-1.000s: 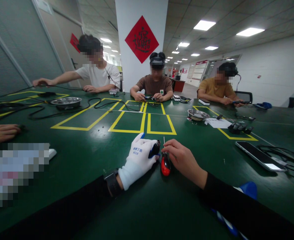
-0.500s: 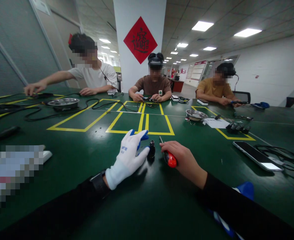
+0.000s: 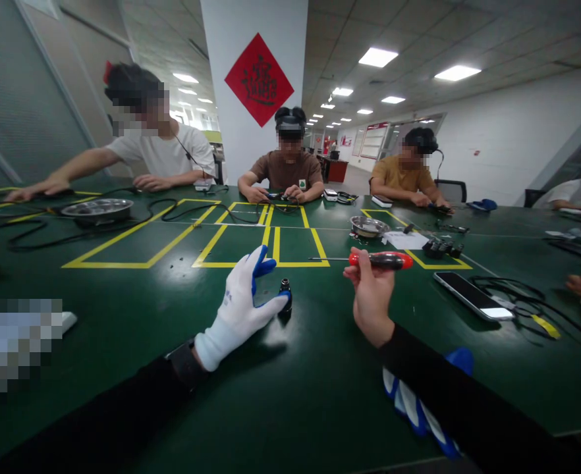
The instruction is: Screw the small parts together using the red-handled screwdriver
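My left hand (image 3: 244,303), in a white glove with blue-coated fingers, has its thumb and fingers spread. Beside its thumb tip, a small black bottle-shaped part (image 3: 285,301) with a metallic top stands upright on the green table; whether the thumb touches it I cannot tell. My bare right hand (image 3: 372,299) is raised above the table. Its fingers are closed on a screwdriver (image 3: 387,261) with a red and black handle, held about level, and the thin shaft points left. A loose blue and white glove (image 3: 419,408) lies partly under my right forearm.
A smartphone (image 3: 471,295) and black cables (image 3: 518,289) lie to the right. Metal bowls (image 3: 368,227), white paper (image 3: 403,240) and several black parts (image 3: 441,248) are farther off. Yellow tape (image 3: 172,249) marks the green table (image 3: 271,421). Several people sit around it.
My right hand has lifted and turned, bringing the screwdriver from a low, steep hold to nearly level. My left hand stays spread by the black part. The view has shifted to the right.
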`<state>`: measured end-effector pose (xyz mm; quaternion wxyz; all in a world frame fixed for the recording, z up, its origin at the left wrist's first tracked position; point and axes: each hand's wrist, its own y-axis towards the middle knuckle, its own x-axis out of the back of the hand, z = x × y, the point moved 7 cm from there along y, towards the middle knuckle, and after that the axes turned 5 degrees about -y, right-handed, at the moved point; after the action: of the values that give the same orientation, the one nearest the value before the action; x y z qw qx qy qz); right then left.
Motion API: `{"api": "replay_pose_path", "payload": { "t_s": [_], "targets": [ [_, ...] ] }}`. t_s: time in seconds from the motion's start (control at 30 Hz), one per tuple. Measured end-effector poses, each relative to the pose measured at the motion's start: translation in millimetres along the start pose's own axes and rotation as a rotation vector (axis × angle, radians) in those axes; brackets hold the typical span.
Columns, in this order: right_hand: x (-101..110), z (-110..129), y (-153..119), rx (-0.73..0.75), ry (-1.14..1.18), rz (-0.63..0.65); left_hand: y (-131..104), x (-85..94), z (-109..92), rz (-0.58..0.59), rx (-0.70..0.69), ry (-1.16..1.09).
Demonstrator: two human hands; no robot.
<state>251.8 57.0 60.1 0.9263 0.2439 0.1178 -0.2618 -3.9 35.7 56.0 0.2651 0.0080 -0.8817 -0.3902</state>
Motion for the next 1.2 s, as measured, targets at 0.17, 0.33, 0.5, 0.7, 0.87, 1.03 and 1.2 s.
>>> {"api": "replay_pose_path", "payload": {
  "t_s": [0.17,0.33,0.5,0.7,0.87,1.03,1.2],
  "targets": [
    [-2,23,-23,0.245,-0.097,0.073,1,-14.2,0,-0.019,-0.108,0.212],
    [-6,32,-40,0.337,-0.229,0.139,9,-29.7,-4,0.01,-0.062,0.298],
    [-4,32,-41,0.365,-0.246,0.159,7,-33.2,16,0.064,0.095,0.168],
    [-9,47,-50,0.399,-0.227,0.19,4,-34.1,27,0.14,0.119,0.19],
    [-11,50,-58,0.361,-0.215,0.19,6,-37.2,20,0.212,0.075,0.189],
    [-11,51,-61,0.352,-0.095,0.248,5,-36.0,13,0.226,0.094,0.105],
    [-15,47,-66,0.307,0.053,0.355,4,-36.2,10,0.24,0.079,0.075]
  ]
}}
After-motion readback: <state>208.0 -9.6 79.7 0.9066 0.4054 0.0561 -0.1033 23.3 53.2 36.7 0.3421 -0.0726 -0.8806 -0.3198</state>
